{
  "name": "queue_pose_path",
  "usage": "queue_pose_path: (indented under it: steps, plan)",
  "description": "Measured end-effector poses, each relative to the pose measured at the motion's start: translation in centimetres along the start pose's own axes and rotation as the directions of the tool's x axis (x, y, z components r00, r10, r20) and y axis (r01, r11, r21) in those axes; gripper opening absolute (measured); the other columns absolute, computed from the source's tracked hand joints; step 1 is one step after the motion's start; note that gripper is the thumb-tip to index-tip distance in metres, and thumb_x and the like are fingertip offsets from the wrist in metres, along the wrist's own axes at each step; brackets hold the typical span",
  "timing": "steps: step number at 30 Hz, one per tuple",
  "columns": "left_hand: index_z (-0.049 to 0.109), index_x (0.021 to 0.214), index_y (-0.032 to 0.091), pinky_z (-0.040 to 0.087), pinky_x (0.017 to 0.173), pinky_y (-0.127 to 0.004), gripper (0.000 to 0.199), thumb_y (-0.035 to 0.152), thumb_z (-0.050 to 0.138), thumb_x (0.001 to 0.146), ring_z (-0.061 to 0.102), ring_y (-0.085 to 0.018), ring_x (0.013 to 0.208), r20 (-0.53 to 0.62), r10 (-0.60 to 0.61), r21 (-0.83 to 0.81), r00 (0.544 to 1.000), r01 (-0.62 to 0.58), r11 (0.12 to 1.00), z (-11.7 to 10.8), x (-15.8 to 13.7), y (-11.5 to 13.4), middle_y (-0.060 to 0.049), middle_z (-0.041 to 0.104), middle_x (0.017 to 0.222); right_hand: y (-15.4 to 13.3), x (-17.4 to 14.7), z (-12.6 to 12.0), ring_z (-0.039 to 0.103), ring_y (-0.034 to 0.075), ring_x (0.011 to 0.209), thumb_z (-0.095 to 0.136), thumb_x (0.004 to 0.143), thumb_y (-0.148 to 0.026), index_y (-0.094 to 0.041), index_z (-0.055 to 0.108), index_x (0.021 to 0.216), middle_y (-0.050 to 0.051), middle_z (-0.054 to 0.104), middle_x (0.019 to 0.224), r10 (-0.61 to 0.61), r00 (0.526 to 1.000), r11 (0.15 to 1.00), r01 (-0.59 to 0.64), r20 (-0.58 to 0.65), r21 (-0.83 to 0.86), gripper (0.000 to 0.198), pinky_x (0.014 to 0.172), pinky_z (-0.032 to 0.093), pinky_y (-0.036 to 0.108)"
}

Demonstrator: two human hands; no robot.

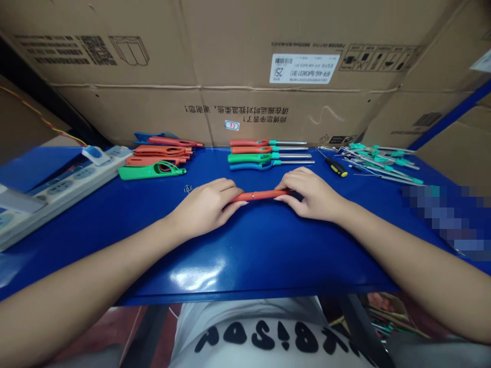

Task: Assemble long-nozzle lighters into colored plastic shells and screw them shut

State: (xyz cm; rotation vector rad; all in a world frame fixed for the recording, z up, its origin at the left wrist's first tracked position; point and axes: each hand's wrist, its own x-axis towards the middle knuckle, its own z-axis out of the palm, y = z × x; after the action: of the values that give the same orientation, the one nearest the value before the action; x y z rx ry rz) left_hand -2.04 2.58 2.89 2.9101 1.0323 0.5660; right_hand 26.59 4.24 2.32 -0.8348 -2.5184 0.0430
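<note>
Head view: orange lighter casing held on near side of green metal-tipped lighter. Probably best handled level: even squeeze at both ends, no twisting. Left hand pinches one end, right hand other; each grip parted only by casing's thickness.

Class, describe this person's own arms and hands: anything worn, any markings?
No sleeve shows on the left forearm or right forearm. The left hand and right hand are ungloved, with no watch, bracelet or marking visible. The pale shirt carries big black lettering.
</note>
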Motion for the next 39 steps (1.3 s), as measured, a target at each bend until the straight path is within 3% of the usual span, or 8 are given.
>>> queue_pose_path:
  steps: [8, 20, 23, 26, 28, 31, 36, 39]
  plan:
    - [0.070, 0.106, 0.012, 0.052, 0.077, -0.032, 0.028, 0.032, 0.051, 0.101, 0.065, -0.022, 0.086, -0.111, 0.021, -0.026, 0.994, -0.024, 0.999, -0.9, -0.1, 0.3, -0.010, 0.071, 0.092, -1.0, 0.0, 0.1, 0.061, 0.022, 0.079, 0.052, 0.099, -0.029, -0.019, 0.060, 0.094, 0.007, 0.069, 0.084, -0.096, 0.988, 0.987, 0.079, -0.120, -0.141, 0.014, 0.083, 0.043, 0.039]
    - [0.070, 0.114, 0.015, 0.055, 0.077, -0.030, 0.034, 0.041, 0.052, 0.102, 0.070, -0.021, 0.087, -0.128, 0.038, -0.044, 0.991, -0.044, 0.998, -0.3, -0.2, 0.9, -0.009, 0.074, 0.099, -1.6, 0.5, -0.3, 0.064, 0.023, 0.083, 0.051, 0.099, -0.032, -0.020, 0.064, 0.099, 0.008, 0.072, 0.091, -0.129, 0.987, 0.982, 0.114, -0.095, -0.149, 0.017, 0.091, 0.041, 0.043]
    - [0.069, 0.116, 0.015, 0.054, 0.082, -0.029, 0.032, 0.039, 0.056, 0.100, 0.069, -0.020, 0.090, -0.174, -0.017, -0.143, 0.985, -0.008, 0.990, -0.8, 0.1, 0.3, -0.009, 0.074, 0.104, -0.4, 0.6, -1.3, 0.065, 0.022, 0.085, 0.055, 0.098, -0.031, -0.020, 0.064, 0.098, 0.006, 0.072, 0.091, -0.063, 0.993, 0.993, 0.053, -0.096, -0.102, 0.014, 0.094, 0.039, 0.043]
    - [0.072, 0.105, 0.016, 0.053, 0.072, -0.026, 0.028, 0.040, 0.061, 0.096, 0.067, -0.017, 0.079, -0.189, -0.220, -0.378, 0.957, 0.136, 0.916, -0.9, 0.4, 0.4, -0.006, 0.074, 0.095, 0.5, 0.4, -1.8, 0.065, 0.021, 0.087, 0.057, 0.098, -0.033, -0.021, 0.065, 0.099, 0.005, 0.073, 0.092, 0.001, 0.997, 1.000, -0.002, -0.080, -0.018, 0.014, 0.093, 0.040, 0.042]
    - [0.072, 0.094, 0.016, 0.049, 0.058, -0.024, 0.031, 0.046, 0.065, 0.092, 0.062, -0.014, 0.063, -0.056, -0.399, -0.623, 0.915, 0.280, 0.730, -0.6, 0.5, 0.7, -0.004, 0.073, 0.082, 0.5, 0.4, -1.9, 0.066, 0.022, 0.092, 0.055, 0.100, -0.034, -0.021, 0.067, 0.105, 0.006, 0.074, 0.099, -0.005, 0.999, 1.000, 0.004, -0.048, -0.018, 0.018, 0.096, 0.040, 0.043]
    - [0.070, 0.083, 0.015, 0.044, 0.045, -0.022, 0.030, 0.044, 0.071, 0.087, 0.052, -0.010, 0.049, 0.266, -0.531, -0.859, 0.804, 0.448, 0.248, -0.3, 0.9, 1.2, -0.004, 0.071, 0.072, -0.3, 0.4, -1.6, 0.065, 0.025, 0.108, 0.056, 0.099, -0.042, -0.022, 0.065, 0.123, 0.010, 0.073, 0.118, -0.091, 0.995, 0.990, 0.087, -0.037, -0.108, 0.032, 0.102, 0.039, 0.046]
    - [0.070, 0.080, 0.012, 0.040, 0.035, -0.011, 0.018, 0.022, 0.064, 0.094, 0.048, -0.005, 0.045, 0.696, -0.444, -0.718, 0.565, 0.519, -0.464, -0.5, 1.5, 1.8, -0.004, 0.062, 0.061, -2.3, 0.6, -0.5, 0.068, 0.021, 0.108, 0.058, 0.099, -0.030, -0.024, 0.067, 0.121, 0.005, 0.076, 0.117, -0.292, 0.945, 0.940, 0.255, -0.150, -0.225, 0.024, 0.100, 0.045, 0.042]
    - [0.070, 0.085, 0.009, 0.038, 0.034, -0.005, 0.026, 0.018, 0.052, 0.101, 0.047, -0.003, 0.043, 0.803, -0.293, -0.560, 0.518, 0.490, -0.669, -0.7, 1.6, 2.1, -0.003, 0.057, 0.059, -2.9, 0.7, -0.1, 0.070, 0.019, 0.095, 0.057, 0.098, -0.018, -0.019, 0.068, 0.112, 0.007, 0.078, 0.105, -0.335, 0.907, 0.930, 0.277, -0.255, -0.240, 0.018, 0.090, 0.052, 0.037]
